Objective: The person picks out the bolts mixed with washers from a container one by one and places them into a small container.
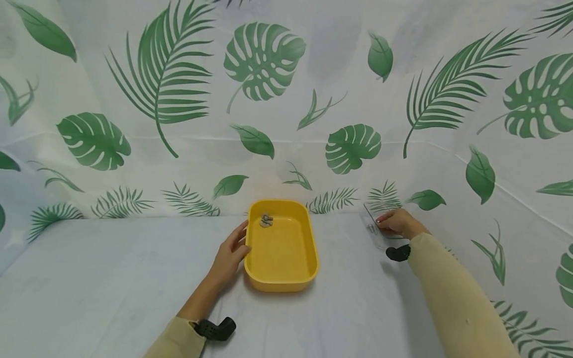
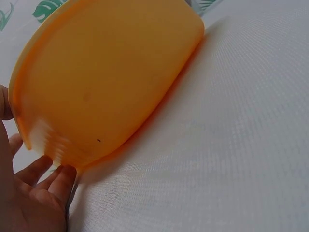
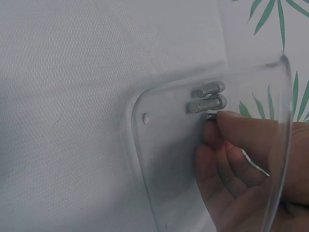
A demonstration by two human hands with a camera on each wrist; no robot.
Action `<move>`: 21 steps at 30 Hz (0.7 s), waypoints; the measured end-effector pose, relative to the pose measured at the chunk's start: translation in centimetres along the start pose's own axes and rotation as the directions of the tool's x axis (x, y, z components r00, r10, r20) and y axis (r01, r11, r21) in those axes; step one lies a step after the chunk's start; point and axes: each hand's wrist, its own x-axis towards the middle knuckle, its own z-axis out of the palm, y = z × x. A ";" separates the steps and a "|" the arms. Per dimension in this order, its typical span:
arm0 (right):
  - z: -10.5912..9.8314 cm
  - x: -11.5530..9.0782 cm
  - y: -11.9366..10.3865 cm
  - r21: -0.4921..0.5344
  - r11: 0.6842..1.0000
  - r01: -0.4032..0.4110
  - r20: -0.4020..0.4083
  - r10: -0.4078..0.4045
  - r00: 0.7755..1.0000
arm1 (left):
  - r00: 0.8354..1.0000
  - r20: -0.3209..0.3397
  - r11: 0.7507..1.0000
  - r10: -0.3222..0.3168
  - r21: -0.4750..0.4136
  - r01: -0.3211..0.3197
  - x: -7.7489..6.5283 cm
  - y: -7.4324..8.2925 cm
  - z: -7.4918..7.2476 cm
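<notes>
Pinched between thumb and fingertip, what looks like a metal bolt [image 3: 211, 116], mostly hidden, sits in our nearly closed right hand [image 1: 398, 223] at the clear container [image 3: 166, 128], far right; two threaded bolts [image 3: 208, 104] lie just beside it. Our left hand [image 1: 230, 253], fingers loosely extended, touches the left wall of the yellow tray [image 1: 284, 253], which has small metal pieces [image 1: 266, 220] at its far left. We judge the step as picking up a bolt; next calls for a secure pinch and a lift clear of the container's wall.

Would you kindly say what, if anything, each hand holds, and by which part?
The right hand seems to pinch a metal piece near its visible end. The left hand holds the yellow tray by its left side.
</notes>
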 end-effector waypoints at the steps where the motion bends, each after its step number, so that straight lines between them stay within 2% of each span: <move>1: 0.0 -0.1 -0.1 -0.002 1.000 0.001 0.000 -0.001 1.000 | 1.000 -0.001 1.000 0.000 0.002 0.000 0.0 0.0 0.0; 10: -0.2 -0.2 -0.2 -0.022 1.000 0.000 -0.001 0.000 1.000 | 1.000 -0.011 1.000 -0.006 0.009 0.006 0.0 0.0 0.2; 14: -0.6 -0.8 -0.7 -0.068 0.998 0.013 0.014 -0.012 1.000 | 1.000 -0.011 1.000 -0.009 0.010 0.009 0.0 0.0 0.3; 18: -1.2 -1.9 -2.0 -0.121 0.989 0.090 0.037 -0.086 0.996 | 1.000 -0.007 1.000 -0.008 0.010 0.008 -0.1 0.0 0.3; 21: -1.5 -2.9 -3.5 -0.124 0.981 0.150 0.046 -0.145 0.988 | 1.000 -0.007 1.000 -0.005 0.013 0.005 -0.1 0.0 0.1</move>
